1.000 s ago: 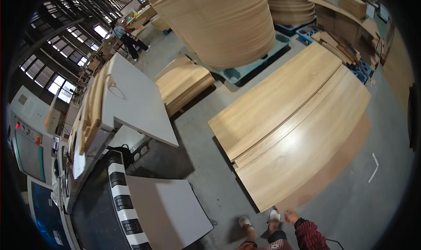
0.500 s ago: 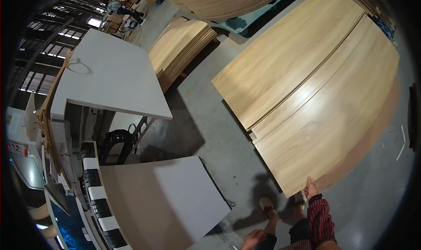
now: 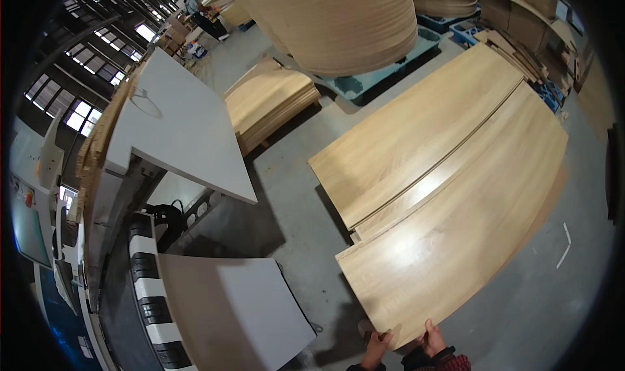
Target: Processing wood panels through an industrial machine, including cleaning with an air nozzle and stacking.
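A large wood-grain panel (image 3: 456,234) lies at the right with its near end toward me. My left hand (image 3: 375,349) grips its near left corner, thumb on the upper face and the other fingers mostly hidden underneath. Close by, my right hand (image 3: 432,339) is closed on the near right part of the same end, thumb on top. Beyond a narrow gap lies a second wood-grain panel (image 3: 410,140), parallel to the first. What lies under the two panels is mostly hidden.
A grey-white work surface (image 3: 228,299) with a black-and-white segmented edge (image 3: 153,283) stands at left. Behind it is a pale tabletop (image 3: 185,117). Farther off are a low stack of boards (image 3: 270,104), curved brown sheets (image 3: 351,26) on a teal pallet, and another person (image 3: 205,19).
My left hand has come up from beside my body onto the panel's corner. The held panel has shifted toward me against the other one. The view has tilted upward.
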Demonstrator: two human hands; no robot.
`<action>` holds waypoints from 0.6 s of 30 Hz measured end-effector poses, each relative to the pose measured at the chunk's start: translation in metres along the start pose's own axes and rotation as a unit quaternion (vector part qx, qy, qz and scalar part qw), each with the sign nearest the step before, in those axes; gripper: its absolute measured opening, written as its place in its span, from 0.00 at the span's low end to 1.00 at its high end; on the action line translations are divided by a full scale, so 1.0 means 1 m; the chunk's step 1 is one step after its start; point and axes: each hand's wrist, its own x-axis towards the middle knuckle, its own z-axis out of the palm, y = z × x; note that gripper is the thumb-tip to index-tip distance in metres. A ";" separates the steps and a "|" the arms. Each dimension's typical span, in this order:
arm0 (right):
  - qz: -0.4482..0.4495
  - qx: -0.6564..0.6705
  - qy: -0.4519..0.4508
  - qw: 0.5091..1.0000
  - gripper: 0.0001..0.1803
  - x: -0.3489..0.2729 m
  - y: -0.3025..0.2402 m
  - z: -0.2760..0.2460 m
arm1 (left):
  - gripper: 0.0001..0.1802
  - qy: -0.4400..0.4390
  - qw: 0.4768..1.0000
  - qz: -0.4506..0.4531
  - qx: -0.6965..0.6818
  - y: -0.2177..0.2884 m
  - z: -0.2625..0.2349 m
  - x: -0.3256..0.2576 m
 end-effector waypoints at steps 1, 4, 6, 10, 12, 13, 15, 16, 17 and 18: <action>-0.047 0.003 0.030 0.998 0.23 -0.022 -0.001 0.030 | 0.20 -0.005 1.000 0.007 -0.002 -0.004 -0.014 -0.001; 0.052 -0.012 0.065 0.996 0.21 -0.084 -0.017 0.055 | 0.17 -0.141 0.966 -0.140 -0.166 0.060 -0.024 -0.061; 0.101 -0.047 0.011 0.994 0.24 -0.109 -0.010 0.052 | 0.16 -0.156 0.973 -0.105 -0.132 0.085 -0.036 -0.105; 0.072 -0.022 -0.057 0.995 0.27 -0.172 -0.023 0.102 | 0.20 -0.191 0.976 -0.081 -0.062 0.118 -0.057 -0.190; 0.068 -0.025 -0.075 0.995 0.29 -0.182 -0.022 0.111 | 0.19 -0.188 0.974 -0.128 -0.019 0.122 -0.068 -0.218; 0.074 -0.025 -0.088 0.993 0.30 -0.190 -0.021 0.121 | 0.19 -0.190 0.975 -0.117 -0.015 0.125 -0.073 -0.228; 0.073 -0.066 -0.099 0.990 0.31 -0.213 -0.029 0.135 | 0.16 -0.175 0.982 -0.030 -0.067 0.127 -0.080 -0.246; 0.123 -0.129 -0.114 0.977 0.31 -0.229 -0.039 0.150 | 0.15 -0.169 0.981 -0.007 -0.092 0.142 -0.080 -0.264; 0.172 -0.192 -0.127 0.958 0.31 -0.247 -0.052 0.164 | 0.15 -0.173 0.981 0.000 -0.088 0.157 -0.085 -0.275; 0.146 -0.171 -0.127 0.966 0.27 -0.283 -0.066 0.204 | 0.14 -0.182 0.979 0.016 -0.087 0.167 -0.091 -0.288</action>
